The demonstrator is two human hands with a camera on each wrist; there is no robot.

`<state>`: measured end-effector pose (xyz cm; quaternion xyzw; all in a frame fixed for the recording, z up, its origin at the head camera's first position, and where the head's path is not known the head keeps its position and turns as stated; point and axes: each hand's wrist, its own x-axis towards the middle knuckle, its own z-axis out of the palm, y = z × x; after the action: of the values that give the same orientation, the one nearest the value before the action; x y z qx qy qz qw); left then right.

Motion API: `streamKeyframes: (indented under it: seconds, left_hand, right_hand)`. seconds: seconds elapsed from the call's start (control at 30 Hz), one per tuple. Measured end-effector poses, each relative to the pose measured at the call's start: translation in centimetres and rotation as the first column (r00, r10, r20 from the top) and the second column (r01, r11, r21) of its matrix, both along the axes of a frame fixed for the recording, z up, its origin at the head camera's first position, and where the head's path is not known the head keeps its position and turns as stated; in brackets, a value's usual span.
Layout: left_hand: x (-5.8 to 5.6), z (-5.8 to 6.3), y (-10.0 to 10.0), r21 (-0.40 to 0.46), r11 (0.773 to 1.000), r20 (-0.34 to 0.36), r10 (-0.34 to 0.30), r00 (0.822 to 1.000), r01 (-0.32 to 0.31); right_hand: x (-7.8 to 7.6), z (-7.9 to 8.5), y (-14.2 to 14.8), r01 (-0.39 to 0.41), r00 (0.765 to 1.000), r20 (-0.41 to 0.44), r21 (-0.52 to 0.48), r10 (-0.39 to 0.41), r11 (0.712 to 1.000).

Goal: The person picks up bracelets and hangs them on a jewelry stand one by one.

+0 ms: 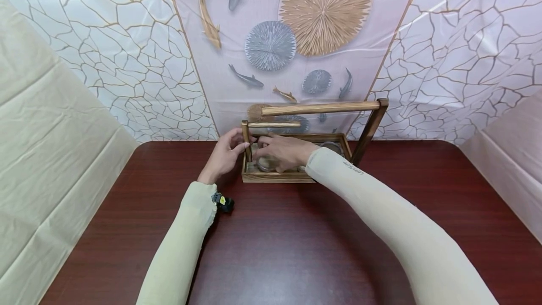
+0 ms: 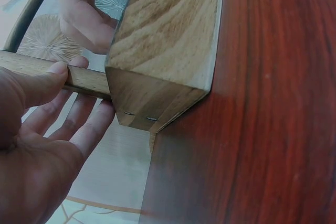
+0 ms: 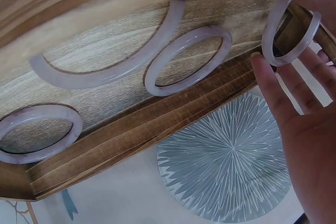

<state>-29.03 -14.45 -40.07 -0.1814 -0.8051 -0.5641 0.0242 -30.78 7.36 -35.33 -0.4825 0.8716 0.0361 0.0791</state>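
Before a patterned backdrop [image 1: 271,46], a wooden box [image 1: 277,179] stood near the worktop's [image 1: 271,248] far edge. The left hand [image 1: 224,154] curled its fingers round the left post [image 2: 89,81], apparently steadying the box; the right hand [image 1: 288,149], fingers part-spread, gripped one bangle [image 3: 269,31] at that end, near other bangles [image 3: 158,75].

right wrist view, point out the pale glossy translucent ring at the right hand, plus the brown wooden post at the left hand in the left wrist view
Pale glossy ring [image 3: 270,27]: right wrist view, left side of its band.
Brown wooden post [image 2: 90,81]: left wrist view, its bare front face.
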Motion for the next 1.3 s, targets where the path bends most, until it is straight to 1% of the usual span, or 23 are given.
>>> streamKeyframes:
  seconds: [0.3, 0.47, 0.7, 1.07, 1.3]
  left_hand:
    - [-0.1, -0.1, 0.1, 0.0, 1.0, -0.003, 0.005, 1.0, -0.005]
    - [-0.1, 0.0, 0.2, 0.019, 1.0, 0.004, 0.0, 1.0, 0.0]
    - [-0.1, -0.1, 0.2, 0.05, 0.999, 0.011, -0.012, 1.0, 0.011]
    - [-0.2, -0.3, 0.1, 0.025, 1.0, -0.001, -0.002, 1.0, 0.002]
    - [-0.2, -0.2, 0.0, 0.021, 1.0, -0.003, -0.003, 1.0, 0.003]
  right_hand:
    - [0.3, 0.1, 0.9, 0.014, 1.0, 0.0, -0.027, -0.014, 1.0]
    - [0.5, 0.3, 1.2, 0.012, 1.0, -0.004, -0.04, -0.012, 0.999]
    - [0.8, 0.4, 1.5, -0.003, 1.0, -0.011, -0.083, 0.002, 0.997]
    - [1.1, 0.1, 1.8, -0.004, 0.998, -0.061, -0.112, -0.003, 0.994]
    - [1.5, 0.2, 2.1, 0.001, 0.997, -0.079, -0.137, -0.012, 0.991]
